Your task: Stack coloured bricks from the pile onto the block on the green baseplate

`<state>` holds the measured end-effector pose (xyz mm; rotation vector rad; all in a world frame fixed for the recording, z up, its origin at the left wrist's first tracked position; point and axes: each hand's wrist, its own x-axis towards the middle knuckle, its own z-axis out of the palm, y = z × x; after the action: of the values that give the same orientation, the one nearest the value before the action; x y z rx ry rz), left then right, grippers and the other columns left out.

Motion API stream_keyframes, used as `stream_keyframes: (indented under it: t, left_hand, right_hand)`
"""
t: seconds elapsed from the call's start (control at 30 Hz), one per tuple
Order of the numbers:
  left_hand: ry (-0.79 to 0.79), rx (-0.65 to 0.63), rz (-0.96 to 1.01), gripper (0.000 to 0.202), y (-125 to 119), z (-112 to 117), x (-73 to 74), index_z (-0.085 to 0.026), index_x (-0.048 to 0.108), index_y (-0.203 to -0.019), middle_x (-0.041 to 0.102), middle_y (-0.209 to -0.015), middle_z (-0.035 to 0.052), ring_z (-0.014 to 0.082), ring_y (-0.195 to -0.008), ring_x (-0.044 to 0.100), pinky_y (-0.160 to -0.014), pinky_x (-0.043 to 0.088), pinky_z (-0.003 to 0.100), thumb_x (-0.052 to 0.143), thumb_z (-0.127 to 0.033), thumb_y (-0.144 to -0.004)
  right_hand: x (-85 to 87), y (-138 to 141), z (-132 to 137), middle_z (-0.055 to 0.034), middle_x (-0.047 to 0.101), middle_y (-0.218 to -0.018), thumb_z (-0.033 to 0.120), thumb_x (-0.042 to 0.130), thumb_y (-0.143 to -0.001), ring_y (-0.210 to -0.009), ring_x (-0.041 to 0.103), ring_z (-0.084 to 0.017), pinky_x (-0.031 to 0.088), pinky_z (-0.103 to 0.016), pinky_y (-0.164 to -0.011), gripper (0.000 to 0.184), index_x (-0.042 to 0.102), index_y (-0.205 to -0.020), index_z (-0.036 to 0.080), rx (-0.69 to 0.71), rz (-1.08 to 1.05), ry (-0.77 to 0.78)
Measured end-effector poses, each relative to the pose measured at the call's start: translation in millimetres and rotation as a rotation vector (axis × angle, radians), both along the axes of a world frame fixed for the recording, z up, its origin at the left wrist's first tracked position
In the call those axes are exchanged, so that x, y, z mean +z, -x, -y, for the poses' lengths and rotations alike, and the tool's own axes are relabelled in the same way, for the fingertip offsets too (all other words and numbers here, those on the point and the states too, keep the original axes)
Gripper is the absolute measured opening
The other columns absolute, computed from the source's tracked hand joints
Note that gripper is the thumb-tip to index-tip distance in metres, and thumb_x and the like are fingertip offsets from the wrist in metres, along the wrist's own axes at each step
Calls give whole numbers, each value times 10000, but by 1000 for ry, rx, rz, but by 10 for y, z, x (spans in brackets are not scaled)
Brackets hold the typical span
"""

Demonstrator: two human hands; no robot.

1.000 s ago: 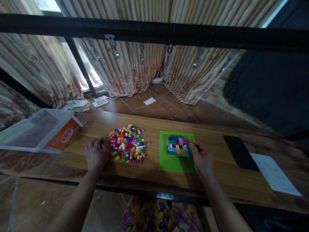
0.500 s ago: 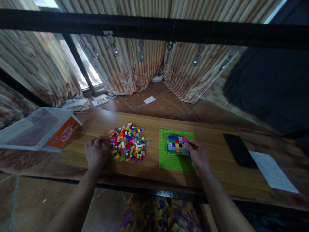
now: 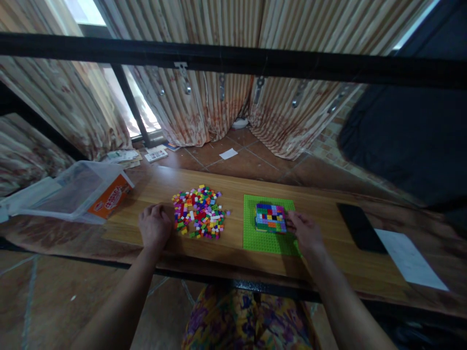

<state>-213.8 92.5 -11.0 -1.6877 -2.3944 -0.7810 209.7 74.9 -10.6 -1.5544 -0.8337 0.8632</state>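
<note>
Two bare hands rest on a long wooden table (image 3: pixel 233 253). Far to the left sits a clear plastic box (image 3: pixel 73 192) with an orange label on its side. It lies tipped over, with its open side facing left.

Next comes the left hand (image 3: pixel 155 226). It lies on the wood with its fingers curled in like a loose fist. It is just beside the left edge of a pile of tiny toy bricks (image 3: pixel 200 211). I cannot tell if a brick is hidden inside the fist. The bricks in the pile are red, yellow, green, blue, pink and white, all mixed up and flat on the table.

A little to the right of the pile lies a bright green baseplate (image 3: pixel 268 240). On its far half stands a brick block (image 3: pixel 270 218), square and made of many colors, with one dark spot near the middle of its top.

The right hand (image 3: pixel 306 232) lies over the right edge of the baseplate. Its bent fingers touch the right side of the brick block. I cannot tell if they pinch it or only push on it.

Further right, well apart from the hand, a black phone (image 3: pixel 359 227) lies flat with a dark screen. Just beside the phone, at the right end of the table, lies a white sheet of paper (image 3: pixel 408 260).
</note>
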Motion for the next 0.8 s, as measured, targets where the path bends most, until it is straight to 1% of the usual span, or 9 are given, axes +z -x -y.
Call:
stream_keyframes:
  t: [0.07,0.13,0.23,0.3,0.37,0.43,0.5,0.6,0.8]
  left_hand:
    - [1,2,-2,370,0,2,-4,-123,667,-1074,615,-1097,163,305,-1049,525,-961,399,449,412,-225,-826]
    - [1,3,-5,366,0,3,-7,-123,668,-1071,616,-1102,160,303,-1049,527,-960,401,447,410,-222,-831]
    - [7,2,-12,366,-6,7,-3,-115,668,-1073,617,-1118,160,301,-1061,527,-969,401,439,409,-218,-836]
    - [12,7,-12,367,-13,12,2,-114,664,-1082,617,-1127,159,300,-1072,524,-971,402,432,409,-212,-837]
    - [15,12,-9,368,-21,16,6,-114,660,-1089,617,-1127,158,297,-1077,522,-967,403,423,408,-208,-839]
    - [19,14,-7,369,-25,18,5,-110,657,-1096,618,-1121,158,292,-1072,525,-962,405,413,404,-207,-845]
    - [24,14,-10,367,-23,18,-2,-109,660,-1095,621,-1117,156,289,-1057,530,-960,406,410,407,-209,-848]
    - [16,18,-22,365,-17,14,-15,-111,666,-1091,627,-1112,150,290,-1040,536,-957,411,409,408,-207,-851]
    - [12,26,-29,356,-25,13,-24,-117,671,-1084,635,-1096,147,288,-1029,538,-951,418,406,419,-196,-844]
  right_hand:
    - [53,-9,56,-48,696,-685,598,718,-624,-543,598,-143,467,-264,-499,431,668,-735,184,-77,-17,-49]
    - [125,34,125,-49,693,-700,578,717,-635,-548,587,-137,454,-262,-507,417,671,-752,180,-131,5,-76]
    - [243,234,246,-57,714,-784,511,692,-696,-662,626,-165,485,-296,-616,361,700,-836,178,-101,100,-98]
    - [300,444,329,-58,728,-860,465,658,-752,-789,654,-197,500,-338,-742,299,714,-868,195,18,192,-117]
    - [324,679,399,-54,724,-920,426,609,-809,-866,656,-208,492,-359,-817,248,716,-888,216,185,289,-159]
    - [318,902,441,-52,708,-925,374,564,-852,-861,652,-203,491,-349,-804,218,713,-906,225,364,382,-193]
    - [295,1094,446,-52,689,-902,315,531,-877,-825,645,-192,491,-329,-765,204,708,-919,222,492,456,-210]
    - [252,1306,389,-50,675,-902,244,514,-888,-827,635,-183,486,-311,-758,190,701,-919,222,594,526,-236]
    - [174,1534,225,-37,656,-890,191,524,-898,-858,613,-178,471,-302,-802,190,710,-887,232,684,641,-278]
